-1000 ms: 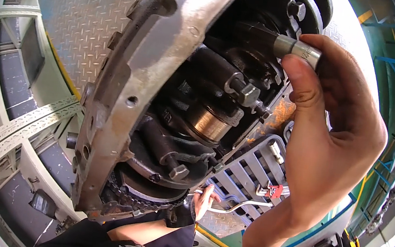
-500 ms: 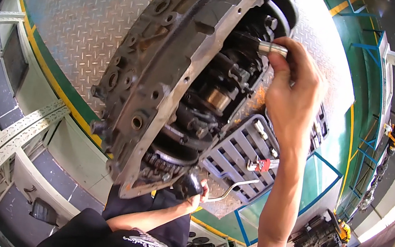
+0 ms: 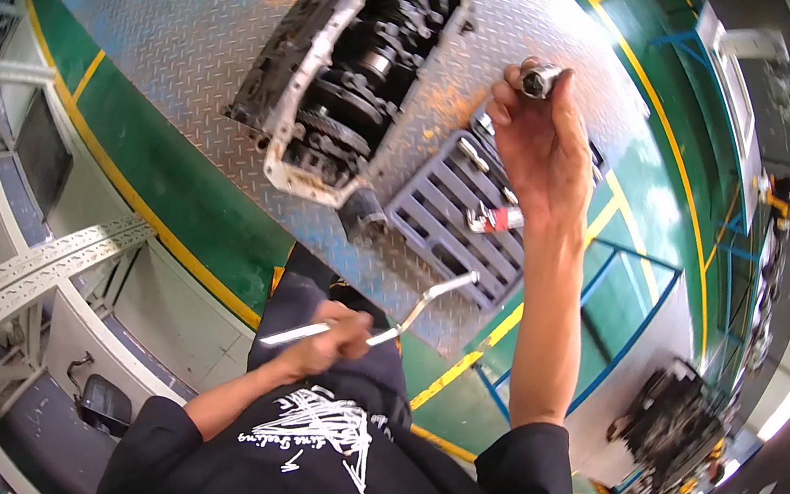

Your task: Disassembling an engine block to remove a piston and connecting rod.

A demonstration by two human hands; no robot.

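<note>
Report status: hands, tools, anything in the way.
Left hand gripping bent metal bar. Right hand holding socket, apart from engine block. Nothing seen blocking hands; grey slatted tray near block.

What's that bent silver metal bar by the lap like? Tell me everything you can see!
The bent silver metal bar is long, thin and shiny, shaped rather like a crank: a straight part, then bends stepping to another straight piece. The person's left hand is closed around it, with bar sticking out both sides. It slants up to the right, its far end over the grey slatted tray; whether they touch, I can't tell. Blur hides finer details.
</note>
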